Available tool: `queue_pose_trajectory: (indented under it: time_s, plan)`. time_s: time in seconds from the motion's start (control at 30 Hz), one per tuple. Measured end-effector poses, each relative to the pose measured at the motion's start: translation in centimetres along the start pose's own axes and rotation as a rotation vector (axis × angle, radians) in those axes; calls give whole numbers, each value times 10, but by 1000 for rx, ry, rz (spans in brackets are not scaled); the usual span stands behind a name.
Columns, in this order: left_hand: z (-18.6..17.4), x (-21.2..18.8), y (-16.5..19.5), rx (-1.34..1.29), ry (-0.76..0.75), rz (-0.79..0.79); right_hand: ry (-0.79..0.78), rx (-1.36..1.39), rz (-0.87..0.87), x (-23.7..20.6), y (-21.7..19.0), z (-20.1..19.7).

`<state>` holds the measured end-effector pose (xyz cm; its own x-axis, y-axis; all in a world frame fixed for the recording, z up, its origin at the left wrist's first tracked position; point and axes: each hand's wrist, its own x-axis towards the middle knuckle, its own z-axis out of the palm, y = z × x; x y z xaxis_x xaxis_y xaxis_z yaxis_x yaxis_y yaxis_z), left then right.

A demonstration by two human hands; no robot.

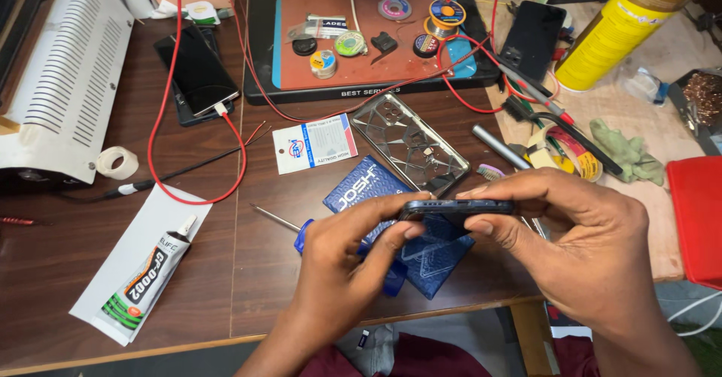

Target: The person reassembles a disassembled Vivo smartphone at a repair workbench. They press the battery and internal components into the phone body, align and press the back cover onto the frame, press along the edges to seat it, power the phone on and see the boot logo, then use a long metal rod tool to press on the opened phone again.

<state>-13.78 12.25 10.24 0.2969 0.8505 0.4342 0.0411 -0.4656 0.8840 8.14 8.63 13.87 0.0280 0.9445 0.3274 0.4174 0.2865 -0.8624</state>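
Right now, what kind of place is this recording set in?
Most likely a phone repair bench. Both hands, left hand and right hand, hold a dark phone edge-on over a wooden table. Around it lie solder wire spools on a work mat, a glue tube and a clear phone case.

Under the held phone: flat blue packet. Just past it: small white card with red and blue edges. Far left: glue tube with black label on white paper. Further up left: dark phone screen.
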Motion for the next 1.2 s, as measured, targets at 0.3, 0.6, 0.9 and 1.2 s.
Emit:
queue_pose_trajectory:
  time_s: [0.3,0.6,0.9,1.2]
  plan:
    - [7,-6,2,39,13,174,146,69,-84,-25,20,-3]
    - [11,13,20,234,-64,324,283,335,-50,-26,16,-4]
    - [8,29,10,620,-410,422,136,-250,-96,-32,42,-6]
    - [-5,38,-17,685,-411,356,159,103,135,-36,83,16]
